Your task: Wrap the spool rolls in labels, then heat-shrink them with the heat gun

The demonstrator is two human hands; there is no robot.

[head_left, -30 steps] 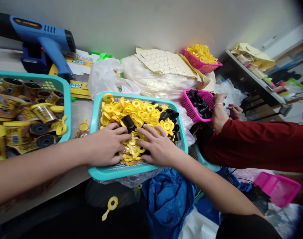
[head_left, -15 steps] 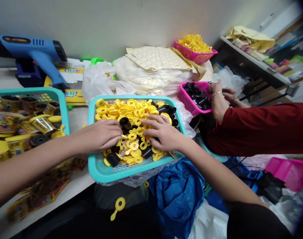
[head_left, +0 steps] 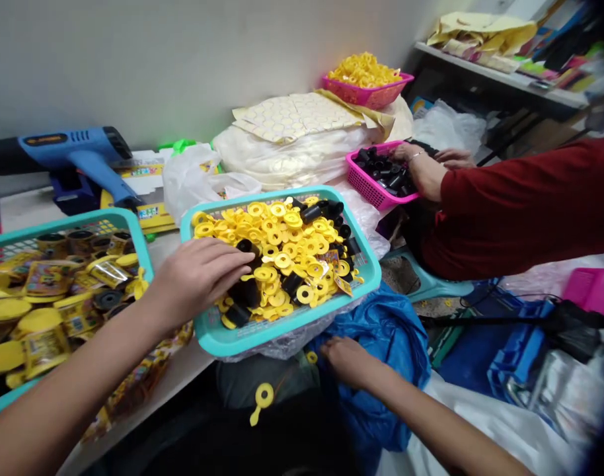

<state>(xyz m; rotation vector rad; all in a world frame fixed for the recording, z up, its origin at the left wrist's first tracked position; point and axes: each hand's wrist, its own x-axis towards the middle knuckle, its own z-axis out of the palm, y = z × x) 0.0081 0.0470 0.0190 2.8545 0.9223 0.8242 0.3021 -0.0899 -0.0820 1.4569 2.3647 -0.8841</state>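
Observation:
My left hand (head_left: 203, 274) hangs over the left side of a turquoise basket (head_left: 371, 264), its fingers stretched out beside a black plastic tube (head_left: 245, 246). Beneath those fingers the view is partly hidden. Yellow plastic ring caps with tabs (head_left: 282, 260) and more black tubes (head_left: 293, 283) fill the basket. Below its front rim, my right hand (head_left: 349, 360) is closed with curled fingers against a blue plastic bag (head_left: 381, 324). What those fingers hold, if anything, is hidden. A yellow ring cap (head_left: 264, 395) lies on my dark clothing.
On the left stands another turquoise basket (head_left: 146, 254) with labelled yellow-and-black containers. A blue heat gun (head_left: 96, 165) is behind it. At right, a co-worker's hand (head_left: 406, 152) is at a pink basket (head_left: 374, 193) of black tubes. A pink basket (head_left: 381, 98) of yellow parts sits behind.
My right hand has left the turquoise basket and moved down to the blue bag, its fingers now curled. My left hand has shifted slightly over the parts. The camera view has turned.

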